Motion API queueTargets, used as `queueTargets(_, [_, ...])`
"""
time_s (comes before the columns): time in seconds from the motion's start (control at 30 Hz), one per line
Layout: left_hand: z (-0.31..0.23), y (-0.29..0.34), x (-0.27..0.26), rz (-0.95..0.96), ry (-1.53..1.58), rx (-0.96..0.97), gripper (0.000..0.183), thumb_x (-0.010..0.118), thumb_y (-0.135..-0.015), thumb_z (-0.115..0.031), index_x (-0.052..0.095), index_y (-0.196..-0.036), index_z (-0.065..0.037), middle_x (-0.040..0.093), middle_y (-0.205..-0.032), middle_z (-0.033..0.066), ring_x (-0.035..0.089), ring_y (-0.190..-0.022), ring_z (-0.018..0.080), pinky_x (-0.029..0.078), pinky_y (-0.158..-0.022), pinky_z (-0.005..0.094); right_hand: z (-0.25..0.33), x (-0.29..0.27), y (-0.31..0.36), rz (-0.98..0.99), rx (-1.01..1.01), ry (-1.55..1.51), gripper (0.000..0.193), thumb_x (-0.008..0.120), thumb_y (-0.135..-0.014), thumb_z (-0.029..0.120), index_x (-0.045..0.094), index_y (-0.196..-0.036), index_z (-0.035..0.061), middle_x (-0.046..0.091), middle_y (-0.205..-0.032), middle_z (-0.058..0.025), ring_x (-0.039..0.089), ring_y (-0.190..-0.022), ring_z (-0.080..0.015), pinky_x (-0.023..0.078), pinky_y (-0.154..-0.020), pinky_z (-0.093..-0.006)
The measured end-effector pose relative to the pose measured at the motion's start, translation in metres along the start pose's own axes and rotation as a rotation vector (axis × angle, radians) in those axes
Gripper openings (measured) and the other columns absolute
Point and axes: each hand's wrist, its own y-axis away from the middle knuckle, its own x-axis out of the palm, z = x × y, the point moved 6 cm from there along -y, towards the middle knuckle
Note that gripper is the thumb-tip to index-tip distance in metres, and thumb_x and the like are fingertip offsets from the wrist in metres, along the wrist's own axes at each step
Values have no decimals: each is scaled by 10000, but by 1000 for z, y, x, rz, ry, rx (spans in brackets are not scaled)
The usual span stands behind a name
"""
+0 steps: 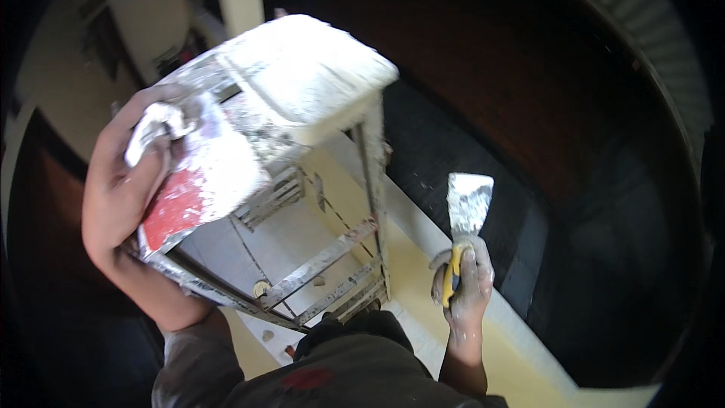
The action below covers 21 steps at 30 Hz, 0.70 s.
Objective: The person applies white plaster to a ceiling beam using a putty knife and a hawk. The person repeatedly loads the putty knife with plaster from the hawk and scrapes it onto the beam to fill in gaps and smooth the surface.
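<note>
My left hand grips a crumpled white rag over the near end of a stepladder's top. That stepladder top is red, with white smears over much of it. Beyond it rests a white-coated plastic tray, its surface bright with glare. Off to the right, away from the ladder, my right hand is wrapped round a putty knife by its yellow and dark handle. Its blade points up and carries white paste. White residue also covers my right fingers and wrist.
Spattered ladder rungs descend in front of my body. Below lies a pale floor with small debris, bordered by a yellow wall or ledge. A dark lower area drops away at the right, with a curved pale railing beyond.
</note>
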Motion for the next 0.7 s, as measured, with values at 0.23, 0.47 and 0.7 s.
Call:
queueTargets(0.23, [-36,-29,11,141,-31,-58,450,686,-854,-34,612,-1294,19,674,-1136,72,596,-1030,149,468,-956,293,-2,0,2,23,99,-40,212,443,-1112,204,513,-1119,5,656,-796,-168,487,-399,-141,368,-358,-259])
queueTargets(0.47, [-32,-30,17,218,-66,19,509,692,-762,-61,621,-1259,25,683,-1106,114,614,-1028,178,461,-962,309,-29,4,-3,-90,-30,45,232,430,-1123,270,507,-1198,64,636,-833,-91,508,-475,-119,414,-400,-262])
queueTargets(0.7, [-28,-26,21,238,13,72,540,660,-689,-24,634,-1224,50,688,-1077,133,627,-1002,179,464,-955,303,-51,-6,-18,-290,-218,325,220,404,-1138,253,540,-1201,92,623,-856,-48,542,-715,-70,437,-629,-216])
